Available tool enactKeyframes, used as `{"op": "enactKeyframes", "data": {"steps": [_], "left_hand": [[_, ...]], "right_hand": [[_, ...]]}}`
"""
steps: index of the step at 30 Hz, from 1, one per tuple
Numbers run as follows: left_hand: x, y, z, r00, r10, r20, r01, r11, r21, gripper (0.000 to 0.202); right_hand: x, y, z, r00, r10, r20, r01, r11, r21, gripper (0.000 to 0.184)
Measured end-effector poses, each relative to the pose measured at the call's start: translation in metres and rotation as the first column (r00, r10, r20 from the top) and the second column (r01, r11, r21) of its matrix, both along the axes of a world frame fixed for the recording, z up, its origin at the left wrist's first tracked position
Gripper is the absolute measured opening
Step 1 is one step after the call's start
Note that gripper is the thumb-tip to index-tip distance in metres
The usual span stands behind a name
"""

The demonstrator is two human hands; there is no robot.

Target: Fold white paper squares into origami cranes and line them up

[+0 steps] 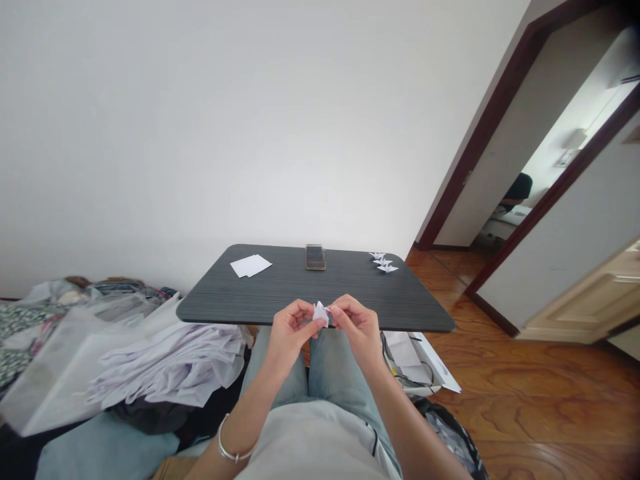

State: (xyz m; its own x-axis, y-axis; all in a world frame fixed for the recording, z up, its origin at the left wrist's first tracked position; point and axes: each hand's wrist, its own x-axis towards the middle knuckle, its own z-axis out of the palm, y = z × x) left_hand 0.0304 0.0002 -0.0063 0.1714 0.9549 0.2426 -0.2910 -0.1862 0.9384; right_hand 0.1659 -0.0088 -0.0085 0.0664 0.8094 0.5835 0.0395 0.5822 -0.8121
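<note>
Between my two hands, at the near edge of the dark table, is a small piece of folded white paper. My left hand pinches its left side between thumb and fingers. My right hand is closed on the paper's right tip, with thumb and forefinger together. How the folds lie under the fingers is hidden. At the table's far right stand several white paper cranes. Two overlapping sheets of white paper lie flat at the far left.
A phone stands at the table's back middle, near the white wall. Left of the table are piled clothes and plastic bags. A white box with papers and cables sits below right, beside a black bag. A doorway opens at right.
</note>
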Motion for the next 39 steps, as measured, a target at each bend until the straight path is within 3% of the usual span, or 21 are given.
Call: {"op": "enactKeyframes", "data": {"steps": [5,11,16,23,30,35,39], "left_hand": [[-0.0008,0.0003,-0.0010,1.000,-0.025,-0.005,0.024,0.999,-0.029,0.021],[-0.0017,0.0040,-0.0059,0.999,-0.029,-0.041,0.028,0.999,-0.021,0.022],[-0.0024,0.0062,-0.0080,0.998,-0.026,-0.050,0.024,0.999,-0.038,0.023],[-0.0036,0.0061,-0.0069,0.998,-0.034,-0.046,0.032,0.998,-0.045,0.021],[-0.0024,0.0052,-0.0048,0.999,-0.048,-0.014,0.047,0.996,-0.072,0.024],[-0.0020,0.0044,-0.0042,0.999,-0.052,-0.014,0.051,0.995,-0.083,0.024],[-0.0024,0.0045,-0.0043,0.998,-0.054,-0.028,0.052,0.996,-0.074,0.023]], "right_hand": [[0.0002,0.0028,-0.0006,1.000,0.013,0.008,-0.012,0.998,-0.060,0.015],[0.0022,0.0045,0.0023,0.998,0.049,-0.045,-0.057,0.978,-0.202,0.026],[0.0039,0.0038,0.0009,0.998,0.055,-0.036,-0.063,0.956,-0.288,0.025],[0.0072,0.0023,-0.0014,0.992,0.004,0.123,0.013,0.990,-0.138,0.010],[0.0088,-0.0024,0.0024,0.933,-0.197,0.302,0.148,0.973,0.177,0.008],[0.0057,-0.0001,0.0020,0.937,-0.208,0.281,0.177,0.975,0.132,0.010],[0.0017,0.0032,-0.0025,0.975,-0.141,0.170,0.147,0.989,-0.021,0.011]]}}
